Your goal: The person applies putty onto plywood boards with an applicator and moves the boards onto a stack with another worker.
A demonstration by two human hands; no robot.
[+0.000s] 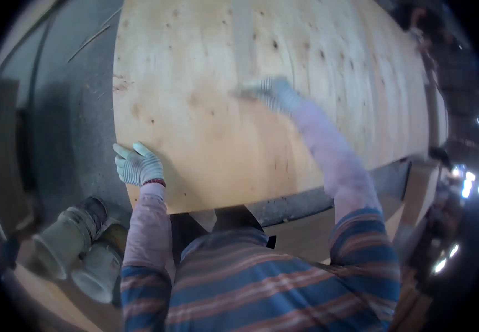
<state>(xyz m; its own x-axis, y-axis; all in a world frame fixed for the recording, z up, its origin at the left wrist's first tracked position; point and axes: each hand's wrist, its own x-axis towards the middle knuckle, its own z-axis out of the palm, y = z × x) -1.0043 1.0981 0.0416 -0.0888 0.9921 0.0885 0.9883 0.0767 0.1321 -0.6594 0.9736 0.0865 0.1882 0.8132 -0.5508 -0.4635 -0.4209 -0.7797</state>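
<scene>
A large, pale plywood sheet [212,127] fills the middle of a round, dark-edged view, seen from above by the person wearing the camera. Its surface is honey-coloured and cream, dotted with small dark knots and crossed by soft grain lines and a greyish band running down from the top. The sheet lies broad face up in front of the person's body, reaching away to the upper right; what carries it is mostly hidden. The left hand [138,167], in a pale glove with a striped back, lies at the sheet's left edge near the close corner, fingers spread rather than clenched. The right hand [273,93], in a similar glove, is over the middle of the sheet and badly blurred; something thin and dark seems to be at its fingertips, but I cannot tell what it is or how the hand grips. The person wears a striped shirt [250,282] in blue and brownish red, with pale sleeves on the forearms. To the left is a grey floor [79,105] with thin sticks [94,35] on it. At lower left, dusty buckets [62,246] stand close together. The right side of the room is dim and cluttered, broken by bright white spots of light [467,184].
</scene>
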